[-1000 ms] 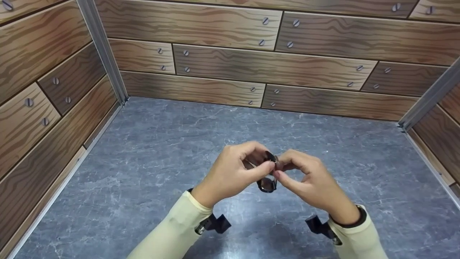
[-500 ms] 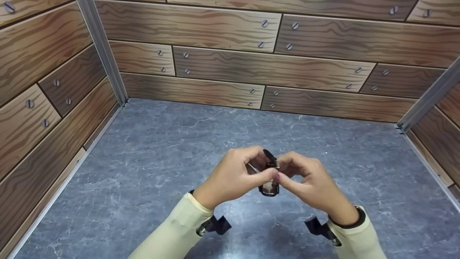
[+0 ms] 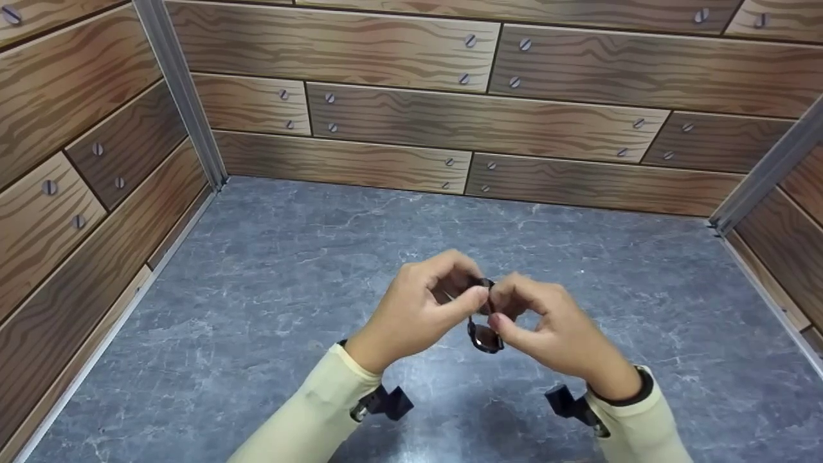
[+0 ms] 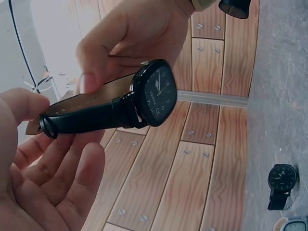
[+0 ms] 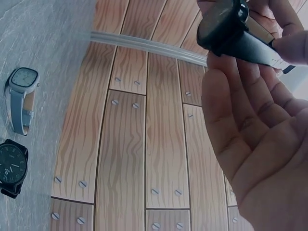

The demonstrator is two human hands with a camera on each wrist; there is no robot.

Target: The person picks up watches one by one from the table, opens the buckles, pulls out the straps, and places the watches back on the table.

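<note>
A black wristwatch (image 3: 487,338) with a dark, rounded-square dial hangs between both hands, above the table. Its strap is looped back, and the left wrist view shows the black outer strap (image 4: 89,119) and its tan lining. My left hand (image 3: 415,312) pinches the strap near its end, by a keeper loop. From the other side my right hand (image 3: 546,321) grips the strap with thumb and fingers. In the right wrist view the fingers (image 5: 245,96) lie under the watch. The hands hide part of the strap in the head view.
A black watch (image 4: 282,178) lies on the grey marbled table (image 3: 270,270), and so does a silver-cased watch with a grey strap (image 5: 24,79). Wood-patterned panels (image 3: 386,116) wall the back and both sides, with metal strips at the corners.
The wristwatch tipped more upright half a second ago, its strap end standing up between the fingers; now it has turned back. The fingertips have parted slightly, and the arms have barely moved.
</note>
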